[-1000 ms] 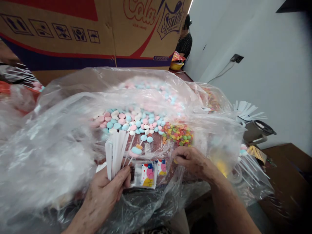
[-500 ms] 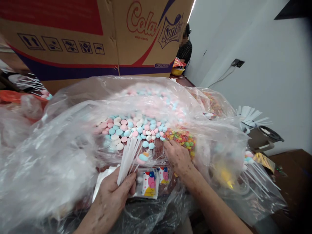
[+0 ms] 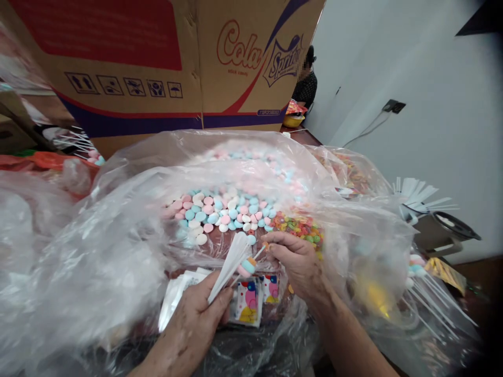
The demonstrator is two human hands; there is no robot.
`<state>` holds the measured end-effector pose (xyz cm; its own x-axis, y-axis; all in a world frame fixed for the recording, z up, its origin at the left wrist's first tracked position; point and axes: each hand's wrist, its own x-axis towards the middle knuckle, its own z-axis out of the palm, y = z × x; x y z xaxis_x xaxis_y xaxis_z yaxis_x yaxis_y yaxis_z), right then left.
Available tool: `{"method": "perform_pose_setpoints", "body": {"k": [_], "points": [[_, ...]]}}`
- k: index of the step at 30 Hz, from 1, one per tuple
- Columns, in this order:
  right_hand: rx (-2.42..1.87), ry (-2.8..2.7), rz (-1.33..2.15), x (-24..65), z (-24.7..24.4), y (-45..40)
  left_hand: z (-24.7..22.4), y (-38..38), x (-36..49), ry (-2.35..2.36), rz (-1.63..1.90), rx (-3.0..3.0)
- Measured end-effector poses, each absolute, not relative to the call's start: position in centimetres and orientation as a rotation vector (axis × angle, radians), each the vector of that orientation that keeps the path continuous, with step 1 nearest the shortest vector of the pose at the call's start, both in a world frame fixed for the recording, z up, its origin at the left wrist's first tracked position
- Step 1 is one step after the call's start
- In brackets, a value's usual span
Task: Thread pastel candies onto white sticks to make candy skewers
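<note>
My left hand point(image 3: 200, 311) is closed around a bundle of white sticks point(image 3: 230, 262). On one stick beside the bundle sit pink, blue and orange candies point(image 3: 247, 267), and its bare tip points up to the right. My right hand point(image 3: 296, 262) pinches a small orange ring candy point(image 3: 265, 246) at that tip. Beyond my hands lies a pile of pink, blue and white round candies point(image 3: 220, 212). Small ring candies point(image 3: 298, 228) in red, yellow and green lie to its right. Printed sachets point(image 3: 247, 302) rest below my hands.
Clear plastic bags point(image 3: 98, 251) surround the candies. A large cardboard box point(image 3: 157, 63) stands behind. At the right are a grey jug point(image 3: 440, 230) with white strips by it and finished-looking candy sticks point(image 3: 436, 303). A person point(image 3: 307, 84) is at the back.
My right hand has lifted from the ring candies and come left with one to the stick tip. The bundle in my left hand has shifted right and tilted. The view has shifted slightly.
</note>
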<state>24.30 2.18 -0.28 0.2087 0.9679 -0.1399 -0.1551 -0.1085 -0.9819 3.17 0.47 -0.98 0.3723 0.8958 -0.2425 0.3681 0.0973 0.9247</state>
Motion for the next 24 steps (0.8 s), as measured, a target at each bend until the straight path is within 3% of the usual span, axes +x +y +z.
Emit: {"method": "perform_pose_setpoints", "body": {"k": [7, 16, 21, 24], "points": [[-1.186, -0.841, 1.271, 24.2, -1.1, 2.0, -0.7, 0.2, 3.1, 1.195, 0.534, 1.529], [-1.143, -1.621, 1.140, 24.0, -0.2, 0.8, -1.2, 0.0, 2.2, 1.130, 0.549, 1.535], [-1.188, -1.492, 1.154, 23.5, -0.4, 0.8, -2.5, -0.4, 1.8, 1.071, 0.700, 1.423], [-1.381, -1.388, 0.909, 23.9, -0.4, 2.4, -1.9, -0.6, 1.8, 1.152, 0.801, 1.307]]}}
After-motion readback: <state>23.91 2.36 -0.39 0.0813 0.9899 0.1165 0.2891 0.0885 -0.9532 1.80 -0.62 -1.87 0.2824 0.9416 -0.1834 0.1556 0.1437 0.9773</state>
